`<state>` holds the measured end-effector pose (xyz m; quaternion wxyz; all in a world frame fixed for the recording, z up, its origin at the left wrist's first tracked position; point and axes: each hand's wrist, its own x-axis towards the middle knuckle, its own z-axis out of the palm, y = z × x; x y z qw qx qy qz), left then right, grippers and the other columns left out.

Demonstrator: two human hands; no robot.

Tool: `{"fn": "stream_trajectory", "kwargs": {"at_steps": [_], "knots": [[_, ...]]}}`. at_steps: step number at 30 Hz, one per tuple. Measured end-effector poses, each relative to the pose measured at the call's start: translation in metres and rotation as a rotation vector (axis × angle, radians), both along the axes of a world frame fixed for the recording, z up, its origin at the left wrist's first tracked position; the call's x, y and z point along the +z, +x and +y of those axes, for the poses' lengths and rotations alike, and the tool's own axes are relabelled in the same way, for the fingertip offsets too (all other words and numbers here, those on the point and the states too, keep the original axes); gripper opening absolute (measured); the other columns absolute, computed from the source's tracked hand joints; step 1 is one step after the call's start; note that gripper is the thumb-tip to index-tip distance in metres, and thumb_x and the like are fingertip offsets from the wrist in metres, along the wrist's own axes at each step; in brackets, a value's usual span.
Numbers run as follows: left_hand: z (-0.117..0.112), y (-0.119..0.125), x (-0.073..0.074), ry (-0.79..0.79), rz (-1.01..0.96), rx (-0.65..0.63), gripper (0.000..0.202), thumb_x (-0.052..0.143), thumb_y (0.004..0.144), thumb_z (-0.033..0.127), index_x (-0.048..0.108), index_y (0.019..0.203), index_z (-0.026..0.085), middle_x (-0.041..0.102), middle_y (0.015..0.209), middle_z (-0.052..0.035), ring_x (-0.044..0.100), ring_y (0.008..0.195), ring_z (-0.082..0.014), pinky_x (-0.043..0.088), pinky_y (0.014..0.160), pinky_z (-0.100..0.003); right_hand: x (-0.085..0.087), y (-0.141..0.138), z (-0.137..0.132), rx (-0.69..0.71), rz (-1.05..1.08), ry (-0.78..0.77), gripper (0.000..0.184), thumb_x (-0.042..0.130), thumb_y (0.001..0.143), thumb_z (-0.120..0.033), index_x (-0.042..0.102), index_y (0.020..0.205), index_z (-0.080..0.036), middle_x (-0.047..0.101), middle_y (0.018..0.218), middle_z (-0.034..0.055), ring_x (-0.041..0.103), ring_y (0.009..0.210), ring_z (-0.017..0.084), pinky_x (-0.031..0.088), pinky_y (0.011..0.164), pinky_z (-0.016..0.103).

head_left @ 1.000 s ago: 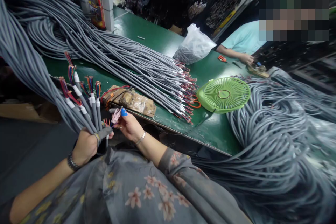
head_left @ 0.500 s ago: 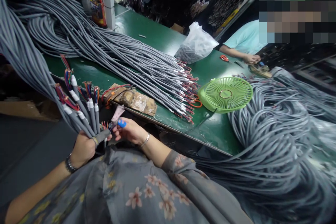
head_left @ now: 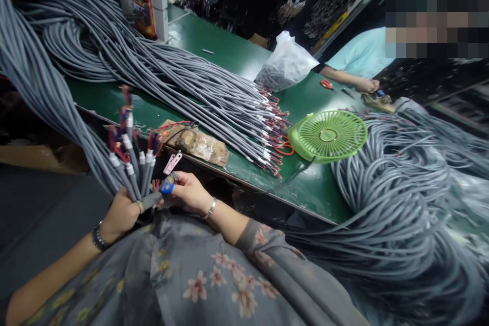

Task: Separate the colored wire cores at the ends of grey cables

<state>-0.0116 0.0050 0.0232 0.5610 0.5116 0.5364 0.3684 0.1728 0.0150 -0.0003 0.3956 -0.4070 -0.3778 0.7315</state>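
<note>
My left hand (head_left: pixel 124 211) is closed round several grey cables (head_left: pixel 147 173) with white-banded ends and coloured wires fanning upward. Grey tape wraps one of its fingers. Close beside it, my right hand (head_left: pixel 187 191) is bent into a pinch at a short tuft of reddish wires (head_left: pixel 156 184). A blue cover (head_left: pixel 167 188) sits on its thumb, and grey tape is round a finger. From behind these fingers juts a pink clip (head_left: pixel 173 163) with two legs; its lower end is hidden in the hand. The fingertips of both hands nearly meet.
A long bundle of grey cables (head_left: pixel 183 81) lies across the green table (head_left: pixel 229 56). Nearby are a taped cardboard piece (head_left: pixel 198 145), a green fan (head_left: pixel 328 135), a white plastic bag (head_left: pixel 286 61) and coiled cables (head_left: pixel 382 204). Across the table, a person's hand (head_left: pixel 369 85) works.
The cable ends in my left hand have swung right and slightly downward. My right fingers have moved closer to the left hand, and the pink clip has turned, its two legs now showing.
</note>
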Motion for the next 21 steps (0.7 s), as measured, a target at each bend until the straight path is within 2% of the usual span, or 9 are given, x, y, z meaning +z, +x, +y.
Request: {"fn": "stream_trajectory", "kwargs": {"at_steps": [4,12,14,18,21], "knots": [[-0.002,0.000,-0.007,-0.017,-0.036,0.109,0.020,0.092,0.058,0.043,0.083,0.058,0.025,0.082,0.061,-0.0069,0.076,0.059,-0.0263,0.063,0.063,-0.034,-0.001,0.004,0.001,-0.043,0.005,-0.007,0.051,0.100,0.055,-0.054,0.065,0.069,-0.020,0.061,0.060,-0.0064,0.047,0.055,0.008,0.041,0.058,0.025],[0.002,0.005,-0.001,-0.018,-0.011,0.041,0.030,0.096,0.051,0.047,0.077,0.050,0.024,0.080,0.059,-0.0072,0.078,0.061,-0.0290,0.065,0.066,-0.037,0.000,-0.005,0.000,-0.011,0.059,-0.067,0.053,0.100,0.058,-0.055,0.067,0.080,-0.020,0.065,0.067,-0.0040,0.059,0.062,0.012,0.042,0.059,0.024],[0.002,0.004,0.000,-0.022,-0.004,0.046,0.031,0.096,0.051,0.049,0.077,0.050,0.024,0.080,0.059,-0.0078,0.077,0.059,-0.0284,0.065,0.064,-0.037,-0.003,-0.008,0.002,-0.064,0.073,-0.087,0.052,0.101,0.058,-0.052,0.065,0.077,-0.020,0.064,0.064,-0.0044,0.055,0.058,0.010,0.040,0.056,0.023],[-0.002,0.000,0.001,-0.051,-0.013,0.070,0.028,0.096,0.053,0.047,0.082,0.058,0.023,0.081,0.060,-0.0076,0.077,0.057,-0.0271,0.064,0.060,-0.035,-0.009,-0.004,0.012,-0.298,0.102,-0.183,0.048,0.099,0.064,-0.046,0.057,0.068,-0.022,0.054,0.056,-0.0083,0.039,0.050,0.007,0.037,0.051,0.021],[-0.005,0.000,0.003,-0.079,-0.068,0.120,0.028,0.098,0.052,0.046,0.081,0.057,0.024,0.080,0.059,-0.0065,0.076,0.056,-0.0268,0.063,0.056,-0.034,-0.007,0.004,0.020,-0.306,0.173,-0.243,0.042,0.091,0.079,-0.052,0.062,0.074,-0.021,0.058,0.062,-0.0055,0.045,0.054,0.009,0.045,0.055,0.022]]}}
